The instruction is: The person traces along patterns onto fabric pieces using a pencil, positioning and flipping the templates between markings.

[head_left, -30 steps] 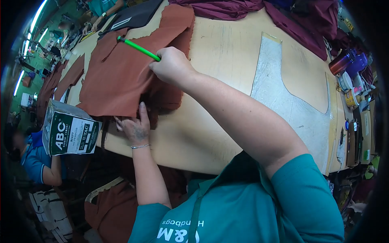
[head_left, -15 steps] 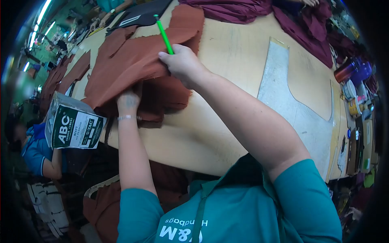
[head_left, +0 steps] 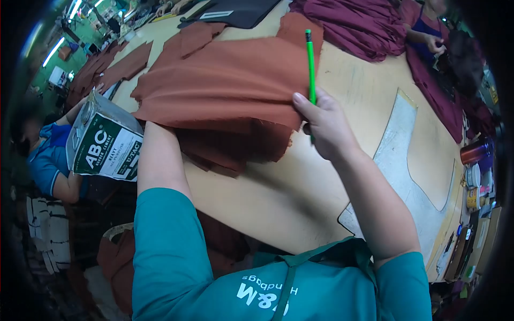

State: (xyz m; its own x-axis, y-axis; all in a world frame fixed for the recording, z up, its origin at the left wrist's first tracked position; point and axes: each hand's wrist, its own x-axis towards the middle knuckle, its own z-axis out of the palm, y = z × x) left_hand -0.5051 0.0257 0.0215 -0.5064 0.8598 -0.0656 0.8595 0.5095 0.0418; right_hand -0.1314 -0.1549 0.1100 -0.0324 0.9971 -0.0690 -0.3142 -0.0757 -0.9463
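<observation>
My right hand (head_left: 327,125) is closed around a green pencil (head_left: 311,64), which points up with its dark end at the top. The thumb of that hand rests at the right edge of a rust-brown fabric piece (head_left: 230,83). My left forearm (head_left: 160,155) reaches beneath the same fabric, and the hand itself is hidden under it. The cloth is lifted at its near side and sags in folds. More brown layers (head_left: 230,144) with frayed edges hang below it, over the table.
A can of rubber cement (head_left: 110,142) stands at the left table edge, beside a co-worker in blue (head_left: 53,155). A grey pattern template (head_left: 407,182) lies right on the wooden table (head_left: 278,198). Maroon fabric (head_left: 353,27) is heaped at the back, near another person. Cups and boxes line the right.
My right hand has moved right relative to the fabric's middle, and the pencil stands more upright. My left hand has gone further under the cloth, hiding the wrist. The fabric looks more spread out.
</observation>
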